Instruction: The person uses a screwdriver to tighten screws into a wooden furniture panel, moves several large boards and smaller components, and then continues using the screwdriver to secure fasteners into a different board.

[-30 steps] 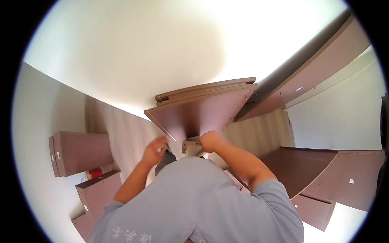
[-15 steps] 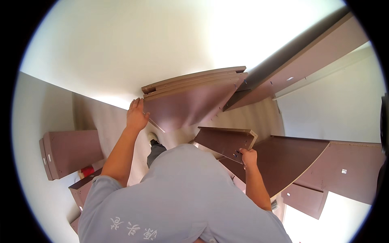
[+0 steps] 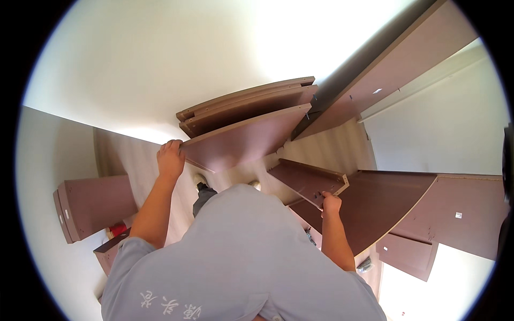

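Note:
My left hand [image 3: 171, 160] grips the near left corner of a large brown panel [image 3: 243, 136], fingers bent over its top edge. That panel leans away from a stack of similar panels [image 3: 246, 99] propped against the white wall, with a dark gap between. My right hand [image 3: 331, 203] is closed on the edge of a smaller brown board [image 3: 305, 179] with a raised rim and a few small fittings near my fingers. This board is tilted, to the right of my body.
A tall brown panel [image 3: 396, 69] stands along the wall at the far right. Behind my right hand is a wide dark board [image 3: 380, 206]. More brown panels [image 3: 99, 206] lean at the left, near a red object [image 3: 116, 229]. My shoes [image 3: 200, 179] are on the wood-look floor.
The front panel has tipped toward me, away from the stack, with my left hand now hooked on its corner. The board in my right hand has turned and shifted slightly to the right.

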Motion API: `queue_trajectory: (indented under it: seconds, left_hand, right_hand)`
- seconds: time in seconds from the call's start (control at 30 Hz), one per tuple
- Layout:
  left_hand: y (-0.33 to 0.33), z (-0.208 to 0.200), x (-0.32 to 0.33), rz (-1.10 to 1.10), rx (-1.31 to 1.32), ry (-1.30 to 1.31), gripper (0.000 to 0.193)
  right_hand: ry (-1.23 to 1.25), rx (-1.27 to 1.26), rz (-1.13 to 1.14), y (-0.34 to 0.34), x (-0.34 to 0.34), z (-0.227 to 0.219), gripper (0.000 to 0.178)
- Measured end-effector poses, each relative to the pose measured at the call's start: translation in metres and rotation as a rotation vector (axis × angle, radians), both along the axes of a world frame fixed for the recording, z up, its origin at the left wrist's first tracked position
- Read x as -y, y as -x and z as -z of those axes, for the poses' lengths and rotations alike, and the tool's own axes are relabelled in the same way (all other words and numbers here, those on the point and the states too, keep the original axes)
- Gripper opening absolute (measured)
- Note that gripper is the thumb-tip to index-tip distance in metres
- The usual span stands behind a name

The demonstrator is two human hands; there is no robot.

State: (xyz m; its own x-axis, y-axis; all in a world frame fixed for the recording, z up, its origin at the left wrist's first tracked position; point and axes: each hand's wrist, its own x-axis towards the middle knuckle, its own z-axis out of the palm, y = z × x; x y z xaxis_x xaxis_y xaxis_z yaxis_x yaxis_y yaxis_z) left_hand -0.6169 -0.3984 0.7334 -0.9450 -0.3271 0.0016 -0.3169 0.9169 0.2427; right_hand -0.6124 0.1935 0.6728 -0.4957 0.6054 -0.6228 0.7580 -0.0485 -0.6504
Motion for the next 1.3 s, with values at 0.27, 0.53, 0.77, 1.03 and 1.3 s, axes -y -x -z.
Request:
queue_trajectory:
  seconds: [0.27, 0.53, 0.77, 1.03, 1.3]
  left_hand:
    - [-0.035, 0.009, -0.004, 0.041, -0.141, -0.056, 0.024]
    - [-0.058, -0.006, -0.015, 0.079, -0.137, -0.218, 0.023]
    - [-0.076, 0.002, -0.02, 0.058, -0.168, -0.229, 0.024]
    - [-0.08, -0.003, -0.023, 0.065, -0.118, -0.242, 0.023]
    - [-0.079, -0.005, -0.027, 0.085, -0.143, -0.219, 0.024]
  right_hand:
    - [0.056, -0.063, 0.028, 0.01, 0.001, 0.003, 0.018]
    - [0.175, -0.07, 0.029, 0.033, 0.012, 0.012, 0.019]
    - [0.262, -0.106, 0.018, 0.059, 0.043, 0.008, 0.021]
    - [0.208, -0.026, -0.149, 0.087, 0.07, 0.001, 0.023]
    - [0.235, -0.061, -0.174, 0.097, 0.103, -0.016, 0.028]
